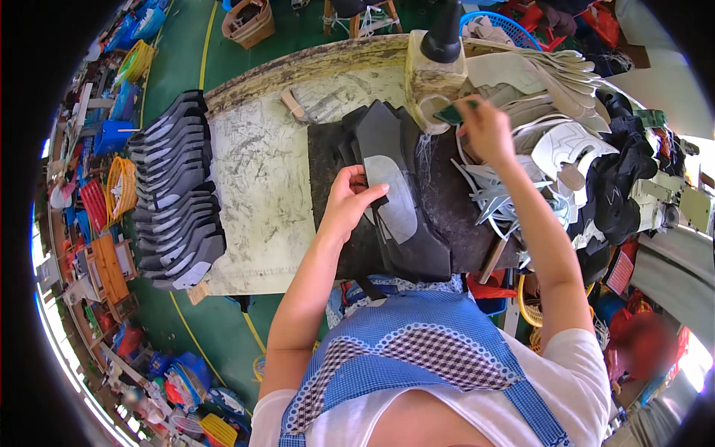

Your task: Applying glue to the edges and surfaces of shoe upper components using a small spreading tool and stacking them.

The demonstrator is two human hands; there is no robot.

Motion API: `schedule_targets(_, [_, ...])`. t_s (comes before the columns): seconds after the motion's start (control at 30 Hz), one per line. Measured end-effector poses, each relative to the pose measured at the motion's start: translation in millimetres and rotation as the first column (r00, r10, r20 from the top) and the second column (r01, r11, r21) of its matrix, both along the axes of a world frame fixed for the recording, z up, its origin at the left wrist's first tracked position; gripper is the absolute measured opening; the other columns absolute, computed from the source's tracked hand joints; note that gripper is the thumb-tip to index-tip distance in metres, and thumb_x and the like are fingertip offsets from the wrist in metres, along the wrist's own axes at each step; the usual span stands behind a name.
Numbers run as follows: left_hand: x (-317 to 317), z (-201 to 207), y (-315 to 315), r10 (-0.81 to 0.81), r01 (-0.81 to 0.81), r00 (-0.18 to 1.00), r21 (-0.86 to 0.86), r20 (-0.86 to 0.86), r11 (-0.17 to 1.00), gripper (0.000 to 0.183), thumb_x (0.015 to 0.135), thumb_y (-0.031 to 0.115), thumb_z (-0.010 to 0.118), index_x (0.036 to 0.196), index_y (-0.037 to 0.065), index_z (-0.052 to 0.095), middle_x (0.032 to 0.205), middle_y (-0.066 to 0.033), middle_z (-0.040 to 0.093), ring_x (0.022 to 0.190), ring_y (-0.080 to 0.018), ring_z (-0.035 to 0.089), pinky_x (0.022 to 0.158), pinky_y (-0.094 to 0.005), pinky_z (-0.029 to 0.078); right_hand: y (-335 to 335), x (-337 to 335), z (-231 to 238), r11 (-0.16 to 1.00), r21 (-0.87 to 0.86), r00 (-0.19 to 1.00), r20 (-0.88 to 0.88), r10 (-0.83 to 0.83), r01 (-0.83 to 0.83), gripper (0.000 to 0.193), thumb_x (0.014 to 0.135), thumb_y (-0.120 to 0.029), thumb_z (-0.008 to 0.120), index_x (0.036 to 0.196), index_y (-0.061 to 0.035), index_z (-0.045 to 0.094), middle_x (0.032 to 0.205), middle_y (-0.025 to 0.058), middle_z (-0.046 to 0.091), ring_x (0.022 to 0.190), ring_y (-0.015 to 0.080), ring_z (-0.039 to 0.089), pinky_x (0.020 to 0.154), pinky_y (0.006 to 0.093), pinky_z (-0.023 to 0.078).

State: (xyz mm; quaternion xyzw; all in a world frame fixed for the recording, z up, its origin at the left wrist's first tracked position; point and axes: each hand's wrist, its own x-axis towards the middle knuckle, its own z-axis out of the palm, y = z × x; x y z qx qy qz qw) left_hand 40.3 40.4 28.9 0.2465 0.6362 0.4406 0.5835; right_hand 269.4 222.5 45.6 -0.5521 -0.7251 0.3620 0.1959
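Note:
My left hand (351, 203) grips the edge of a dark grey shoe-upper piece (380, 123), its thumb pressed on top. A light grey oval patch (395, 208) lies on this piece, and more dark pieces fan out beneath it. My right hand (485, 132) is closed on a dark green flat tool (449, 114), held right beside a small pale round pot (432, 113) with stringy residue hanging from its rim. What the tool's tip touches is not clear.
Overlapping dark grey pieces (179, 197) line the left end of the worktable (261, 223). A wooden-handled brush (296, 106) lies on it. A black cone (442, 33) stands on a block at the far edge. Beige shoe parts (551, 78) and white straps (499, 205) heap up right.

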Motion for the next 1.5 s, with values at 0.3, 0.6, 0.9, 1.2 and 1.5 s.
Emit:
schedule_targets(0.3, [-14.2,-9.3,1.2,-0.03,0.039,0.994,-0.089,0.109,0.995,0.048,0.08,0.01,0.078,0.12,0.003,0.052,0.101,-0.0041,0.063,0.087,-0.0122,0.061,0.076,-0.0275,0.048,-61.7,-23.7,19.4,0.814,-0.556,0.889,-0.442,-0.121,-0.166,0.029,0.087,-0.024,0.073,0.088,0.0026,0.062,0.081,0.0089,0.068,0.071,0.0159,0.068,0.066,0.0268,0.055])
schedule_targets(0.6, [-23.2,-10.6,-0.2,-0.14,0.143,0.989,-0.047,0.055,0.989,0.044,0.076,0.012,0.081,0.11,0.002,0.056,0.094,-0.0024,0.061,0.081,-0.0094,0.054,0.076,-0.0258,0.046,-57.3,-51.1,1.6,0.972,-0.234,0.804,-0.577,-0.143,0.005,0.025,0.083,-0.022,0.075,0.081,0.0001,0.063,0.069,0.0044,0.068,0.06,0.0081,0.062,0.055,0.0258,0.048])
schedule_targets(0.9, [-15.0,17.0,-9.3,-0.116,0.137,0.99,0.321,-0.084,0.937,0.041,0.081,-0.003,0.071,0.118,0.001,0.054,0.106,-0.0062,0.066,0.095,-0.0147,0.064,0.087,-0.0312,0.052,-141.2,41.1,32.4,0.957,-0.29,0.848,-0.514,-0.127,-0.032,0.014,0.086,-0.009,0.069,0.089,0.0022,0.062,0.082,0.008,0.07,0.073,0.012,0.067,0.066,0.025,0.053])
schedule_targets(1.2, [0.3,26.7,-5.7,-0.015,0.009,1.0,0.279,0.019,0.96,0.048,0.08,-0.008,0.064,0.126,0.001,0.05,0.114,-0.0066,0.062,0.11,-0.0174,0.059,0.098,-0.0326,0.045,-170.9,58.7,17.1,0.934,-0.358,0.905,-0.397,-0.153,0.001,0.015,0.086,-0.011,0.069,0.089,0.001,0.06,0.077,0.0073,0.068,0.069,0.0112,0.065,0.062,0.0238,0.051])
schedule_targets(1.5, [-23.5,15.7,3.9,-0.05,0.05,0.951,0.01,0.305,0.999,0.03,0.103,0.021,0.047,0.128,0.006,0.052,0.118,-0.0066,0.064,0.105,-0.0166,0.065,0.088,-0.0342,0.054,-166.6,-11.2,42.5,0.925,0.249,0.858,-0.361,0.365,-0.288,0.02,0.076,-0.003,0.075,0.089,-0.0005,0.06,0.094,0.014,0.069,0.086,0.0198,0.069,0.073,0.0319,0.055])
